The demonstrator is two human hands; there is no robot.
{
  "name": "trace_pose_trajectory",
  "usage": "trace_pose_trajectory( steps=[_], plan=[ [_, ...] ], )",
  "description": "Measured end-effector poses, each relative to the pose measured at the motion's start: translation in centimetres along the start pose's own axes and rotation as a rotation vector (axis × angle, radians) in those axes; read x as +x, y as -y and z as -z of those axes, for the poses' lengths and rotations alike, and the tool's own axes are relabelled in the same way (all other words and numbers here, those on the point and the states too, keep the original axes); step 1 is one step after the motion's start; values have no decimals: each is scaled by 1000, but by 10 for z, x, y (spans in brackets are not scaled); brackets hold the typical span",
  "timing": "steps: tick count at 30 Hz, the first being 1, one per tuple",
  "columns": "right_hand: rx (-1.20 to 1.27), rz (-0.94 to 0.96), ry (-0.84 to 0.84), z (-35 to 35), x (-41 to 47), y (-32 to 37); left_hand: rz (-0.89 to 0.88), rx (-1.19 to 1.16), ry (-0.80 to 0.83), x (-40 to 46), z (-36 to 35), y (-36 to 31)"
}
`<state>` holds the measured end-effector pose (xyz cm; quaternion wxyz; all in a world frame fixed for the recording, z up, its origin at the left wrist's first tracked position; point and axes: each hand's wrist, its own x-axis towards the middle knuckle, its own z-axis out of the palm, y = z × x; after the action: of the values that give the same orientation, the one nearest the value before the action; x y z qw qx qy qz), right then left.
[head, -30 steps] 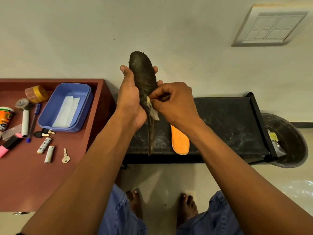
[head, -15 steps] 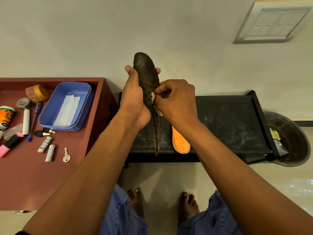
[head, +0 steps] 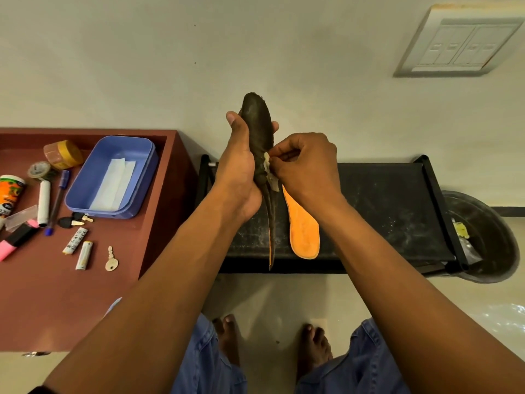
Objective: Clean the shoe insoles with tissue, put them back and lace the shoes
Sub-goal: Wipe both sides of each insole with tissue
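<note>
against a plain wall, above the black bench (head: pixel 383 211), left hand (head: pixel 241 169) grips 1 dark insole (head: pixel 257 129) upright; right hand (head: pixel 305 166) pinches tissue (head: pixel 268 173) on it. second insole (head: pixel 302 226) lies near the bench's front edge. cleaning is underway; refitting and lacing remain, no shoes visible.

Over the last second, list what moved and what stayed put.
The right hand slid the tissue slightly along the dark insole. The left hand still grips that insole upright. The orange insole stayed on the black stand.
</note>
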<state>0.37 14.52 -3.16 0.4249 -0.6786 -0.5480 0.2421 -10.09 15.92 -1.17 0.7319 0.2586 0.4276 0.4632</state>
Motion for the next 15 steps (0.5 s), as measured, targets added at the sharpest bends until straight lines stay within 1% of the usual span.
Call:
trace_pose_trajectory(
  steps=[3, 6, 8, 11, 13, 15],
  plan=[
    [12, -38, 3, 3, 4, -2, -17, -8, 8, 0, 0, -1],
    [129, -71, 40, 7, 3, 1, -17, 15, 3, 2, 2, -2],
    [228, -51, 78, 9, 1, 7, -2, 19, -11, 2, 3, -3],
    [303, 18, 110, 9, -2, 15, 6, -17, -27, 1, 3, -3],
    [276, 37, 119, 9, -2, 15, -16, -2, -29, 1, 3, -2],
    [169, 52, 99, 8, -2, 12, -56, 24, -38, -1, 1, -2]
  ],
)
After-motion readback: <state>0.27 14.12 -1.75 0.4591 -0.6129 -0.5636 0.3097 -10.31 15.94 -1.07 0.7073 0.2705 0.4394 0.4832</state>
